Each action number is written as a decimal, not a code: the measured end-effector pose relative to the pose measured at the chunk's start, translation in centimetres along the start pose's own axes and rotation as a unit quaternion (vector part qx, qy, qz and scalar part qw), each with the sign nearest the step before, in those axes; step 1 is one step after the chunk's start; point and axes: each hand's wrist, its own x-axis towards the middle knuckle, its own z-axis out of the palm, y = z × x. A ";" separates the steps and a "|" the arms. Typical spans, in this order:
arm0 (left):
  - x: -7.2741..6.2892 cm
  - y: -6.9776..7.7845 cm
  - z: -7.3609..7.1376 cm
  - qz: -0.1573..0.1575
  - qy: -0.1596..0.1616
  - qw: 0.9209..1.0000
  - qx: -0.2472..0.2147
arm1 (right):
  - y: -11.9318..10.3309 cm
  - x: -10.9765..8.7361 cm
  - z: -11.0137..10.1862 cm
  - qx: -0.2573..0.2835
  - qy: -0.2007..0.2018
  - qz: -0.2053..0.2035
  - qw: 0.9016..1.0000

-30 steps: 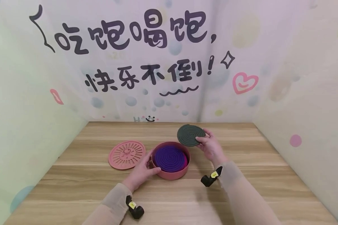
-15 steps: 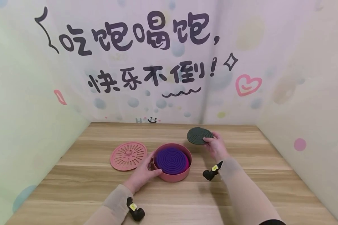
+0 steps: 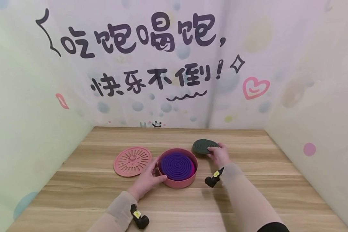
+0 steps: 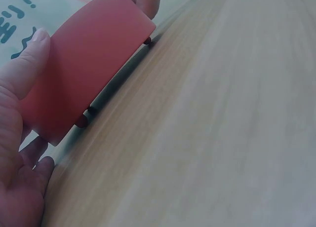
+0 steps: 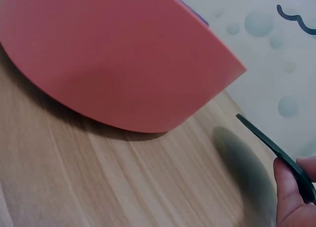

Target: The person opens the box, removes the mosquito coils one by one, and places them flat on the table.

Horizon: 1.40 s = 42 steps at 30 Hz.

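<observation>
My right hand (image 3: 221,155) pinches a dark green mosquito coil (image 3: 201,146) by its right edge, thumb on top. In the right wrist view the green coil (image 5: 264,138) is seen edge-on above its shadow on the table. With my left hand (image 3: 146,180) I hold the left side of a round pink mosquito coil box (image 3: 178,184). The thumb (image 4: 30,59) lies along its wall in the left wrist view. Inside the box a purple coil (image 3: 176,166) is on top, and a magenta coil (image 3: 193,169) peeks out beneath it at the right.
The pink slotted lid (image 3: 124,161) lies left of the box, partly behind my left hand. A wooden table (image 3: 174,209) bears everything. Behind it rises a printed wall (image 3: 174,109) with large lettering, and pale walls flank both sides.
My right hand carried the green coil rightward away from the box, then lowered it towards the table. The left hand stays on the box, and the view shifted slightly.
</observation>
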 end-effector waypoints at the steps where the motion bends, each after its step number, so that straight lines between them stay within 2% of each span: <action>1: 0.0 0.0 0.0 -0.001 -0.001 1.000 0.000 | 0.1 0.0 0.1 -0.002 0.002 0.002 1.000; 4: 0.1 -0.5 -0.1 0.002 -0.003 1.000 0.000 | 0.4 0.0 0.1 -0.004 0.005 0.007 1.000; 14: 0.2 -0.6 -0.1 0.001 0.001 1.000 0.005 | 0.7 -0.1 0.5 -0.010 0.028 0.024 0.999; 27: 0.2 -0.7 -0.2 0.005 -0.005 1.000 -0.001 | 0.4 -0.4 0.4 -0.074 0.027 0.043 0.996; 32: 0.2 -0.6 -0.1 -0.001 -0.003 1.000 0.003 | 0.4 -0.4 0.5 -0.068 0.026 0.046 0.996; 42: 0.0 -0.4 -0.1 -0.006 0.007 1.000 0.017 | 0.0 -1.2 0.6 -0.016 0.033 0.049 0.998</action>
